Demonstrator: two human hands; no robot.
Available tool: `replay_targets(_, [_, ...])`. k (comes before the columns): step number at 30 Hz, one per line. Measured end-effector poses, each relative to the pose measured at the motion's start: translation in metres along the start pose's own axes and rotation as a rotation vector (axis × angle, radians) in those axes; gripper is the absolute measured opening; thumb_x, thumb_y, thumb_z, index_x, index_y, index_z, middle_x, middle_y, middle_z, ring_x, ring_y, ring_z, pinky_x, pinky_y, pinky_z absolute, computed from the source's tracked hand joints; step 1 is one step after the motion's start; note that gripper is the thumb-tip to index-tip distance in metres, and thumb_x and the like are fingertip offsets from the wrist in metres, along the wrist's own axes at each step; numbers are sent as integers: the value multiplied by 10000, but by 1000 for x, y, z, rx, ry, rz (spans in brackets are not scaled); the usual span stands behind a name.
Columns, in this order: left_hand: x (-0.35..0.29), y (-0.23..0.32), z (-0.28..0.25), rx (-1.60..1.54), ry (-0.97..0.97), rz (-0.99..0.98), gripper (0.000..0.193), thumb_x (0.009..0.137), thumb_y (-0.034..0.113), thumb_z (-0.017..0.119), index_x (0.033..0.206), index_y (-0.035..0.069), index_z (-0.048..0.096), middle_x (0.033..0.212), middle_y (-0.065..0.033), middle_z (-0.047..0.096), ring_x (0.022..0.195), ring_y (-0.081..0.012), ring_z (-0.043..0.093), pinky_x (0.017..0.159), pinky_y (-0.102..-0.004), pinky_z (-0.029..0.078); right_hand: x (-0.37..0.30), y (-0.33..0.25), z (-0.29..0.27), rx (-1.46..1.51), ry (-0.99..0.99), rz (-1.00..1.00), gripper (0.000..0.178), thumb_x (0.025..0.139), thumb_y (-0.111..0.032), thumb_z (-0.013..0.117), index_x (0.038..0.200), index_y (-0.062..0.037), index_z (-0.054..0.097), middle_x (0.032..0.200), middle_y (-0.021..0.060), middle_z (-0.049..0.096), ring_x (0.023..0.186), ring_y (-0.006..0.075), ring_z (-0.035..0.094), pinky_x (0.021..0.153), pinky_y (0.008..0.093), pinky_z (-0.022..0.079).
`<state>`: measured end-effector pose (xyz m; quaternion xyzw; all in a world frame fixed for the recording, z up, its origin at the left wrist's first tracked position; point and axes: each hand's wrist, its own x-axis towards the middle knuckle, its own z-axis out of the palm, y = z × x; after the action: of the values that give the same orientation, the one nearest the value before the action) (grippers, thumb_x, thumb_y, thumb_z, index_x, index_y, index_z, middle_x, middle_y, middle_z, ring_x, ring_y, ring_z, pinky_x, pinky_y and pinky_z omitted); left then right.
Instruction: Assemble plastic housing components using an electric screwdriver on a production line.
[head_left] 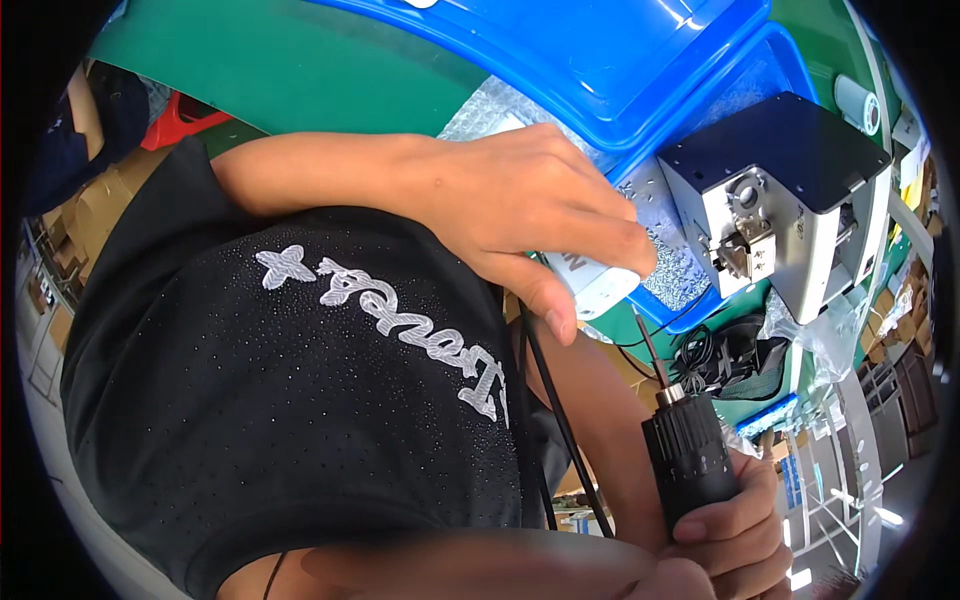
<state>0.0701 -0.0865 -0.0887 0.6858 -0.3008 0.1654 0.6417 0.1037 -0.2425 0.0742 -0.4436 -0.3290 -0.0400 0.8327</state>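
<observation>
My left hand [540, 210] is closed round a white, rounded block-shaped plastic piece [600, 290] with dark print on it, its fingers over the top and the thumb on the near side. Most of that piece is hidden under the palm. At the lower right my right hand [735, 530] wraps round the black body of an electric screwdriver [690, 455]. Its thin bit points up and leftward, the tip just short of the white piece and apart from it. Beyond both hands stands a screw feeder [770, 180] with a black top and silver front.
A blue tray [790, 60] holding many small screws [675, 265] lies beside the feeder, below a larger blue bin [590, 50]. Bubble wrap [470, 115] rests on the green table [230, 60]. Coiled black cable [700, 355] and a white cylinder [855, 103] are at the right.
</observation>
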Motion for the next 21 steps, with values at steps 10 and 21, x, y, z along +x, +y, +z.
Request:
replay_targets(10, [-2, 4, -1, 3, -33, 1, 686, 862, 643, 593, 1081, -6, 626, 767, -67, 526, 582, -249, 556, 481, -345, 424, 5, 4, -13, 91, -89, 145, 327, 996, -270, 479, 1203, -32, 566, 734, 6, 527, 553, 144, 519, 551, 315, 443])
replay_targets(21, [0, 10, -9, -35, -18, -2, 632, 877, 599, 616, 1102, 9, 604, 765, -73, 556, 641, -260, 601, 516, -358, 466, 17, -17, -10, -66, -335, 391, 362, 1019, -289, 385, 1297, -79, 485, 818, 66, 545, 649, 217, 559, 628, 413, 483])
